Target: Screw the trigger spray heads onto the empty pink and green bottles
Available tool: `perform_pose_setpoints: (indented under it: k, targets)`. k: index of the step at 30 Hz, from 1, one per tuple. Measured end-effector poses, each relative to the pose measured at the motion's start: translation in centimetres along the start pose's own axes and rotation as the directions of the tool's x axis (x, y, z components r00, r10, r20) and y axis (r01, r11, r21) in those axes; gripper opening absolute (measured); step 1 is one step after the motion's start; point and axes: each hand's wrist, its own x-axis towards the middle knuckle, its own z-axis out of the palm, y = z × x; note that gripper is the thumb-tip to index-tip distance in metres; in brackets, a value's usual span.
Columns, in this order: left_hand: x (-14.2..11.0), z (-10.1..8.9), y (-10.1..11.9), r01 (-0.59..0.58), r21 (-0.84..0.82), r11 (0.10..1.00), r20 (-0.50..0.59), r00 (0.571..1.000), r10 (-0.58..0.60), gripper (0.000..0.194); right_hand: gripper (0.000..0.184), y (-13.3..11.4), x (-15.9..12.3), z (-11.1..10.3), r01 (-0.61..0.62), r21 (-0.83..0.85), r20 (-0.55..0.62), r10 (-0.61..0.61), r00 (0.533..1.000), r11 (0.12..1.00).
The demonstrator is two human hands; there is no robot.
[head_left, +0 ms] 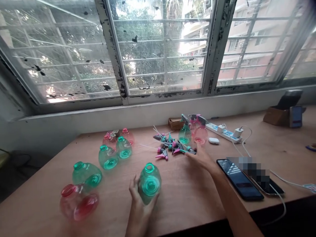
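Observation:
My left hand [142,194] is wrapped round a clear green bottle [150,181], which has no spray head and an open neck. It stands upright or nearly so above the front of the table. My right hand [200,156] reaches to the right edge of a pile of trigger spray heads [170,143], in grey, pink and teal with thin white tubes. Its fingers are apart beside a grey and teal spray head [190,150]; whether they touch it is unclear. Just behind that hand stand a green spray bottle [184,133] and a pink spray bottle [200,133], both with heads on.
Several headless green and pink bottles line the left, including a pink bottle [79,204] in front and a green bottle [87,174]. On the right lie a phone [239,179], a second phone, a power strip [223,132] with cables and a white earbud case [213,141]. Windows are behind.

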Motion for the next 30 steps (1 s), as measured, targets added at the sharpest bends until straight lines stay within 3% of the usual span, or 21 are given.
perform_pose_setpoints:
  k: [2,4,6,8,9,11,14,16,19,22,24,30]
  targets:
    - [0.0,-0.2,0.8,0.065,-0.096,0.993,-0.061,0.996,-0.071,0.086,0.078,-0.2,-2.4,-1.1,-0.109,0.146,-0.041,0.116,0.992,0.983]
    - [-0.1,-0.5,2.1,0.124,-0.136,0.983,-0.057,0.989,-0.133,0.086,0.069,-0.6,-5.7,-1.9,-0.122,0.433,-0.045,0.156,0.987,0.893]
    - [-0.4,-0.7,3.3,0.165,-0.169,0.972,-0.021,0.985,-0.171,0.087,0.053,-1.0,-9.5,-2.2,-0.122,0.704,0.072,0.1,0.992,0.699]
    - [-0.7,-0.9,4.0,0.196,-0.219,0.956,0.016,0.98,-0.198,0.086,0.049,-1.3,-12.8,-2.2,-0.258,0.872,0.253,0.068,0.965,0.417]
    - [-0.9,-1.0,4.2,0.209,-0.243,0.947,0.03,0.978,-0.208,0.083,0.052,-1.3,-14.0,-2.2,-0.337,0.884,0.335,0.066,0.94,0.322]
    - [-1.1,-1.1,4.4,0.236,-0.263,0.936,0.051,0.972,-0.231,0.075,0.055,-1.3,-15.4,-2.2,-0.435,0.868,0.432,0.068,0.899,0.241]
    - [-1.1,-1.2,4.5,0.259,-0.232,0.937,0.065,0.966,-0.251,0.068,0.058,-0.8,-15.0,-2.2,-0.475,0.858,0.466,0.09,0.88,0.196]
    - [-0.9,-1.1,4.6,0.275,-0.225,0.935,0.043,0.961,-0.273,0.075,0.073,-0.3,-14.2,-1.9,-0.464,0.87,0.456,0.086,0.886,0.17]
    - [-0.7,-0.8,4.6,0.333,-0.265,0.905,0.003,0.939,-0.344,0.093,0.087,0.4,-13.5,-0.8,-0.37,0.902,0.365,0.068,0.929,0.222]
    - [-0.5,-0.8,4.0,0.342,-0.293,0.893,-0.041,0.928,-0.37,0.079,0.053,0.8,-13.3,0.6,-0.246,0.918,0.191,0.197,0.962,0.312]
    - [-0.3,-0.9,3.3,0.333,-0.298,0.894,-0.083,0.924,-0.372,0.065,0.035,0.9,-13.4,1.3,-0.221,0.915,0.115,0.307,0.945,0.337]
    - [-0.1,-1.2,2.0,0.361,-0.325,0.874,-0.083,0.91,-0.406,0.063,0.034,0.9,-13.4,1.4,-0.252,0.906,0.123,0.359,0.925,0.34]
